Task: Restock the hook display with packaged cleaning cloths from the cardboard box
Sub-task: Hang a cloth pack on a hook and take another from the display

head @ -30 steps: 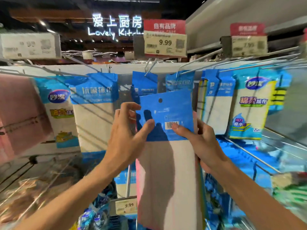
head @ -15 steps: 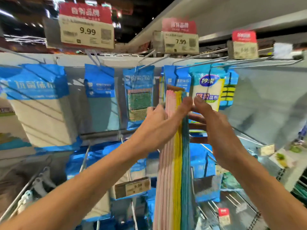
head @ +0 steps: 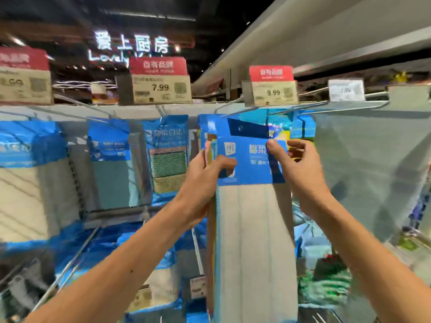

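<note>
**Cloth pack raised to the hook under the 9.99 tag**

In the middle of the frame, both hands hold one pack of cleaning cloths (head: 254, 229) up against the display. Its long pale cloth hangs down between the forearms. The left hand (head: 205, 180) grips the pack's left edge, thumb across the front of the blue header card (head: 247, 159) and fingers behind. That looks meant to carry the weight and keep the pack square. The right hand (head: 296, 164) pinches the card's upper right part between thumb and fingertips, probably to steer the top. The dark flap with the hang hole (head: 240, 129) sits just below the wire hook (head: 233, 111) under the 9.99 price tag (head: 272, 92), upper centre-right. Whether the hole is on the prong is too blurred to tell. The cardboard box is out of view.
</note>
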{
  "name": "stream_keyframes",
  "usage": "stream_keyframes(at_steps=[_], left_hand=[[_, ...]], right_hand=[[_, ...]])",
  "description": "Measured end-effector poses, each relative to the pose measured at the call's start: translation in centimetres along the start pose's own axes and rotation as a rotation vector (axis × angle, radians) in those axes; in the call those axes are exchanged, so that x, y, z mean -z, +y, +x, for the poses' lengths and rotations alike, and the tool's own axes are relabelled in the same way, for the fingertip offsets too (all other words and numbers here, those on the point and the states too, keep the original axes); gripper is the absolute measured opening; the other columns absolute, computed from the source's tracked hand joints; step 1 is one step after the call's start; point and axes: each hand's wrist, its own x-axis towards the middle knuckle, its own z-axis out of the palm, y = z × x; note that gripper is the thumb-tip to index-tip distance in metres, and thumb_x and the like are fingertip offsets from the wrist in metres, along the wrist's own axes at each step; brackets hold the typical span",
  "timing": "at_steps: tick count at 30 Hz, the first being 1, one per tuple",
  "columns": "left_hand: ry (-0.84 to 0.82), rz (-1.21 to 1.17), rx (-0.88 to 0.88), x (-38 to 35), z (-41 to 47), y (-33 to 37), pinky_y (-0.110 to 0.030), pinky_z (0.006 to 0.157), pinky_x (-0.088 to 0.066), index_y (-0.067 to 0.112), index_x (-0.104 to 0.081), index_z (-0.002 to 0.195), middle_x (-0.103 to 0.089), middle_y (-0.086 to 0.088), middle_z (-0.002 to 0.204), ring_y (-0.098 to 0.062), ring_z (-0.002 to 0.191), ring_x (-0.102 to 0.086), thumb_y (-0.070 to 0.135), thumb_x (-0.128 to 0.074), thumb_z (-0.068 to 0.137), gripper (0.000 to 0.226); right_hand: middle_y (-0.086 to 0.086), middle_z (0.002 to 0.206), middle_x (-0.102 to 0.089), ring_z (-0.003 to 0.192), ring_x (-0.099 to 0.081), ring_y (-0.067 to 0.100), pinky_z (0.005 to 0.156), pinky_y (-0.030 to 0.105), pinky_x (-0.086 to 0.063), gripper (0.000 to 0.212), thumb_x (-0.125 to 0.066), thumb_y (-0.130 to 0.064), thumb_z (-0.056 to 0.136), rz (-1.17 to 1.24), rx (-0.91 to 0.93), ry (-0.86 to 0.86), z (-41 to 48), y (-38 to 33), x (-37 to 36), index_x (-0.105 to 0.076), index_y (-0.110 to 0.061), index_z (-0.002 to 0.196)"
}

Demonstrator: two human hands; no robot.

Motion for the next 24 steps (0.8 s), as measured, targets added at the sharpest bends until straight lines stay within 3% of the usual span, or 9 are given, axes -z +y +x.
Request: stream_keyframes(at_steps=[3, 6, 9, 12, 14, 16, 18, 20, 24], left_hand=[[-0.035, -0.009, 0.031, -1.0, 0.2, -0.5, -0.048, 0.085, -0.044, 0.009, -0.061, 0.106, -0.058, -0.015, 0.098, -0.028, 0.091, -0.054, 0.026, -0.071, 0.058, 0.052], [-0.052, 0.114, -0.014, -1.9, 0.3, -0.8, -0.049, 0.083, -0.049, -0.001, -0.056, 0.108, -0.059, -0.016, 0.097, -0.029, 0.092, -0.056, 0.032, -0.073, 0.059, 0.062], [0.027, 0.258, -0.169, -2.8, 0.8, 0.0, -0.044, 0.09, -0.057, 0.024, -0.052, 0.122, -0.072, -0.003, 0.107, -0.022, 0.101, -0.068, 0.024, -0.078, 0.074, 0.055], [0.097, 0.433, -0.349, -3.2, 1.4, 0.8, -0.043, 0.102, -0.05, 0.044, -0.039, 0.139, -0.061, 0.002, 0.13, -0.013, 0.123, -0.057, 0.026, -0.081, 0.078, 0.077], [0.111, 0.558, -0.459, -3.6, 1.6, 1.3, -0.04, 0.106, -0.046, 0.049, -0.035, 0.143, -0.054, 0.011, 0.137, -0.006, 0.128, -0.048, 0.03, -0.078, 0.077, 0.08], [0.115, 0.594, -0.513, -3.8, 1.9, 1.7, -0.038, 0.103, -0.049, 0.048, -0.039, 0.141, -0.056, 0.014, 0.133, -0.006, 0.122, -0.054, 0.028, -0.078, 0.079, 0.076], [0.12, 0.622, -0.575, -3.9, 2.0, 2.0, -0.026, 0.098, -0.05, 0.04, -0.04, 0.144, -0.057, 0.011, 0.133, -0.002, 0.117, -0.058, 0.02, -0.078, 0.084, 0.074], [0.108, 0.658, -0.625, -3.9, 2.3, 2.5, -0.016, 0.099, -0.045, 0.037, -0.038, 0.147, -0.05, 0.009, 0.144, 0.003, 0.122, -0.052, 0.017, -0.075, 0.087, 0.074], [0.078, 0.684, -0.605, -3.7, 3.2, 3.4, -0.047, 0.106, -0.046, 0.059, -0.029, 0.145, -0.045, 0.007, 0.147, -0.017, 0.131, -0.051, 0.04, -0.069, 0.082, 0.077]], right_hand=[[-0.004, 0.082, -0.072, 0.071, -0.068, 0.006, 0.06, 0.02, -0.055, 0.023, -0.065, -0.04, 0.088, 0.291, -0.175, -0.309, 0.9, -0.3, 1.2, -0.062, -0.018, 0.091], [-0.007, 0.079, -0.075, 0.07, -0.071, 0.006, 0.058, 0.019, -0.055, 0.026, -0.064, -0.036, 0.081, 0.408, -0.186, -0.461, 1.3, 0.1, 2.2, -0.067, -0.013, 0.092], [-0.009, 0.067, -0.069, 0.062, -0.066, 0.006, 0.058, 0.022, -0.054, 0.021, -0.067, -0.035, 0.079, 0.394, -0.09, -0.467, 1.7, 0.3, 2.9, -0.066, -0.014, 0.078], [-0.011, 0.051, -0.056, 0.046, -0.053, 0.002, 0.048, 0.014, -0.045, 0.025, -0.062, -0.021, 0.091, 0.411, 0.005, -0.472, 2.3, 0.4, 3.2, -0.056, -0.014, 0.068], [-0.01, 0.055, -0.059, 0.049, -0.056, 0.004, 0.049, 0.016, -0.047, 0.021, -0.065, -0.023, 0.088, 0.408, 0.05, -0.474, 2.6, 0.3, 3.6, -0.059, -0.014, 0.071], [-0.005, 0.066, -0.067, 0.061, -0.064, 0.011, 0.057, 0.023, -0.053, 0.018, -0.07, -0.031, 0.079, 0.383, 0.09, -0.479, 3.1, 0.3, 3.9, -0.065, -0.013, 0.076], [-0.002, 0.071, -0.069, 0.066, -0.066, 0.014, 0.058, 0.026, -0.055, 0.02, -0.071, -0.031, 0.078, 0.365, 0.119, -0.466, 3.6, 0.0, 4.1, -0.066, -0.013, 0.078], [-0.002, 0.073, -0.072, 0.067, -0.068, 0.015, 0.058, 0.027, -0.055, 0.024, -0.073, -0.034, 0.074, 0.365, 0.138, -0.455, 4.1, -0.4, 4.0, -0.068, -0.012, 0.083], [0.007, 0.089, -0.076, 0.079, -0.073, 0.024, 0.071, 0.039, -0.061, 0.046, -0.077, -0.04, 0.069, 0.337, 0.155, -0.456, 5.3, -1.0, 3.2, -0.07, -0.007, 0.1]])
